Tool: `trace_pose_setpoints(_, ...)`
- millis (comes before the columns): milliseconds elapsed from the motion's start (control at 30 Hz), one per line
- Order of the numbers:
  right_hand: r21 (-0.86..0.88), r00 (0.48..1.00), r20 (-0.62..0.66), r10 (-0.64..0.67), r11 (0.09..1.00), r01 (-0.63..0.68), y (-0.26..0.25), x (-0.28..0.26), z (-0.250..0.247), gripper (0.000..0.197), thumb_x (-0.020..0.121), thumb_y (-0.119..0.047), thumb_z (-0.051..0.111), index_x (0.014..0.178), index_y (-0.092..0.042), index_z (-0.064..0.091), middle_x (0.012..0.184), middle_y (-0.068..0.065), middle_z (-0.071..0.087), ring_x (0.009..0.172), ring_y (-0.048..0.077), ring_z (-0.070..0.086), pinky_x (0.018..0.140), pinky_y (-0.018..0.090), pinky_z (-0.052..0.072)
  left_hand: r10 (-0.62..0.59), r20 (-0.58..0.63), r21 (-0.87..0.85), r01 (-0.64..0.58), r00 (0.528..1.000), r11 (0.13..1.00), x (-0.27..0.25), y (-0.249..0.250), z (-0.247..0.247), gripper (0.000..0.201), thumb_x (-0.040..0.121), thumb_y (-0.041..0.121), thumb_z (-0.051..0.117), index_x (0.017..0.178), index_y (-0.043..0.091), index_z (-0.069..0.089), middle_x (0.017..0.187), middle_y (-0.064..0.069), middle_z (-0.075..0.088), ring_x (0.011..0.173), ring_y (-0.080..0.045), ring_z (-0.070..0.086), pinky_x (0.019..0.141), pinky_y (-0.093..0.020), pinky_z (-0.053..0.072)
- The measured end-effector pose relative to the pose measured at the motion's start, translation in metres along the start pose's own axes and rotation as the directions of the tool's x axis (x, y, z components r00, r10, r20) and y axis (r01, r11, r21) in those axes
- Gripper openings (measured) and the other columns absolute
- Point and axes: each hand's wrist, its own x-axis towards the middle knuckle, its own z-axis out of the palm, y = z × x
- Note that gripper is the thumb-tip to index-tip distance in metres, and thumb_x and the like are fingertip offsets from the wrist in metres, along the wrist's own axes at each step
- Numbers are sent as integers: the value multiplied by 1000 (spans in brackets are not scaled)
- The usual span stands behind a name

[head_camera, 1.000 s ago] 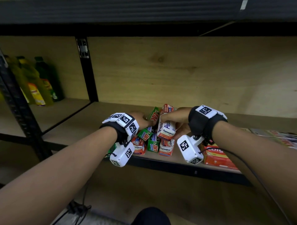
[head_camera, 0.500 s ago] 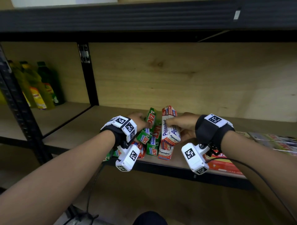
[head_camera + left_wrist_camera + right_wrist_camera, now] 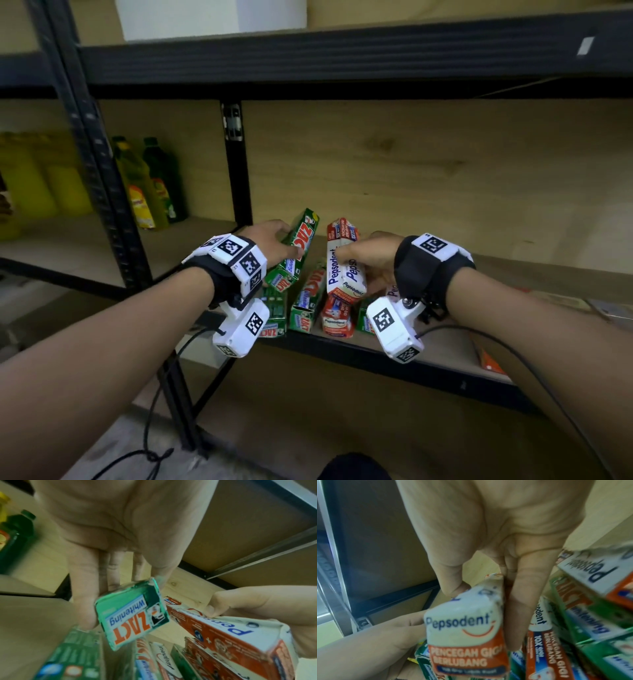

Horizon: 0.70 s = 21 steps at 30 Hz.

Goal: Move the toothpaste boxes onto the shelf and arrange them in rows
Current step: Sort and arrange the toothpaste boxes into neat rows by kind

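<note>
My left hand grips a green Zact toothpaste box, lifted and tilted above a pile. To its right, my right hand holds a white and red Pepsodent box between thumb and fingers, also raised. Under both hands several more green and red toothpaste boxes lie in a loose heap at the front of the wooden shelf. More boxes lie right of my right hand.
A black upright post stands just behind the left hand. Yellow and green bottles stand in the bay to the left. The shelf board above hangs low. A flat orange packet lies at the shelf's right front.
Both hands have risen from the heap, each lifting its box higher and apart from the other. The view has tilted up, showing more of the upper shelf.
</note>
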Motion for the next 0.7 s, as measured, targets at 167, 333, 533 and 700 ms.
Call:
trace_pose_setpoints(167,-25,1000,-1,-14,1000,13,-16,11,29,12,89,-13,63,98,-7,62,107,20,71,96,34,71,86,51,57,-38,-3,-40,38,999,998,-4,-24,-10,62,84,38,74,139,27,48,123,-2,65,88,-18,70,73,-33,59)
trace_pose_setpoints(333,-83,1000,-2,8,997,-8,-23,25,49,12,85,-13,63,95,-5,61,111,24,70,101,38,70,88,55,55,-56,55,122,49,997,991,-3,-38,-1,63,92,42,64,146,22,41,134,-4,59,109,-24,65,89,-36,55)
trace_pose_setpoints(533,-40,999,41,31,999,-29,-25,38,66,7,90,-9,58,83,-9,58,113,23,68,105,36,67,93,52,54,-75,74,-1,75,994,997,6,-48,4,57,95,41,59,146,20,43,129,-7,64,105,-24,68,90,-39,56)
trace_pose_setpoints(700,-7,998,46,43,999,-43,-22,50,73,9,89,-13,63,96,-7,61,118,22,67,103,35,69,86,52,58,-122,112,-195,142,986,970,12,-60,8,59,93,42,60,147,24,41,114,-6,71,89,-26,73,74,-50,61)
